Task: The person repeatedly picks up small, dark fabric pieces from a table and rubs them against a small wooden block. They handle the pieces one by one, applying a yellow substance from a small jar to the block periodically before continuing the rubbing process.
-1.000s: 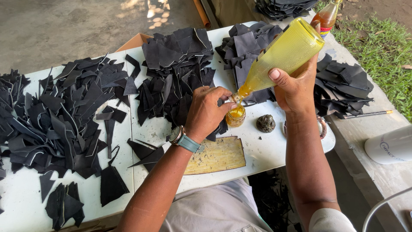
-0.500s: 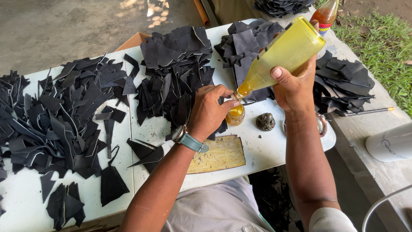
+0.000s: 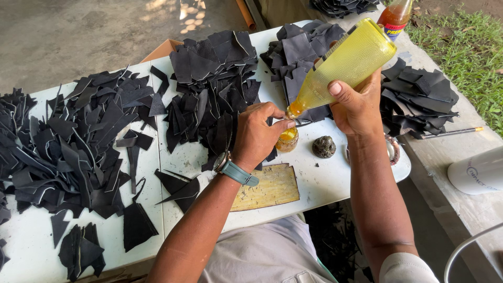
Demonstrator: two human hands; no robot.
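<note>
Yellow liquid still runs from the tilted clear plastic bottle (image 3: 346,65) clenched in my right hand (image 3: 359,105) into the small glass jar (image 3: 287,140) my left hand (image 3: 259,133) pinches at seven o'clock of the neck, unchanged.

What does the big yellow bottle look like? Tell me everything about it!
The yellow bottle looks like clear, bumpy plastic holding yellow liquid. It is tipped neck-down, its base up toward the far side of the table. The right hand grips its middle. Its orange-looking mouth sits just over a small jar of amber liquid, which the left hand steadies on the white table.
</note>
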